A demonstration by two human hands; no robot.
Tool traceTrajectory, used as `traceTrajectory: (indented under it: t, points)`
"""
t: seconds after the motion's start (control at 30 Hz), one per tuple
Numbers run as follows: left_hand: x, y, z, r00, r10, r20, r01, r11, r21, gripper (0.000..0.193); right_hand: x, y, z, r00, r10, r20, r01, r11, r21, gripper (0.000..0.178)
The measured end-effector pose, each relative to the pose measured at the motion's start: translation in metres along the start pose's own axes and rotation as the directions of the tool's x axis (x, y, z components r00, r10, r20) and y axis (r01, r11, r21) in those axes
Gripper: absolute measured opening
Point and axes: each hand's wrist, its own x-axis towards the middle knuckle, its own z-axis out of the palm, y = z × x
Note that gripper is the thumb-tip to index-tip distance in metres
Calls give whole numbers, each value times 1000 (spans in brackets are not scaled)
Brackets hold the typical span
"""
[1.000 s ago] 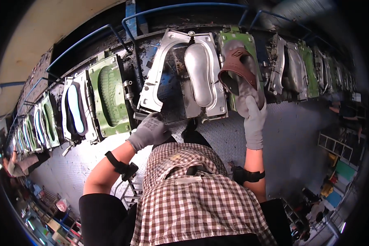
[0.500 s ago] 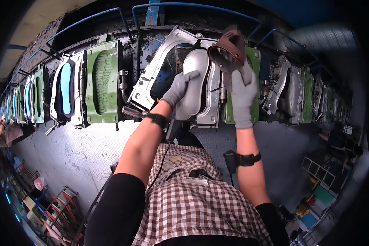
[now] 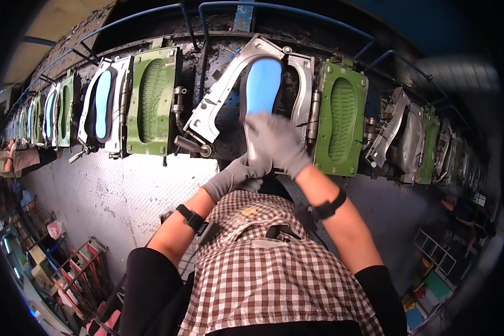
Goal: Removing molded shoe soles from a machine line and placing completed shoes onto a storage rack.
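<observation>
In front of me a metal shoe last [image 3: 250, 147] lies sole up in an open silver mould frame [image 3: 215, 106]. A blue sole-shaped bottom [image 3: 264, 84] with a dark edge covers its far part, while silver shows at the near heel end. My gloved right hand [image 3: 277, 140], blurred by motion, is closed over the heel-side end of the blue bottom; the shoe upper's brown sides are hidden. At the near end of the last, my gloved left hand [image 3: 235, 176] is closed around the heel, thumb on the near side.
Green mould halves with tread patterns stand left [image 3: 153, 103] and right [image 3: 340, 123] of the frame. Further moulds, some with blue soles [image 3: 103, 106], run along the bench. Blue rails [image 3: 288, 8] arch behind. Another person [image 3: 17, 161] is at far left. A metal handle [image 3: 190, 144] juts toward me.
The brown shoe upper, held in my right hand above the bare last, has gone over it, so its blue bottom shows. Both hands have moved nearer me, to the heel end.
</observation>
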Motion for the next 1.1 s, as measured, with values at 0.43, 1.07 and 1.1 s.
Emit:
traceTrajectory:
  t: [0.43, 1.07, 1.1]
  points:
    - [-6, 75, -2, 847, 304, -436, -403, 903, -152, 49, -27, 30, 9, 871, 490, -36, -432, 799, 418, 55]
    - [92, 146, 8, 704, 589, -397, -679, 722, -134, 71, 7, 74, 9, 761, 466, -452, -392, 885, 253, 60]
    - [93, 143, 14, 692, 582, -426, -678, 727, -108, 75, 5, 82, 8, 764, 368, -529, -292, 930, 225, 60]
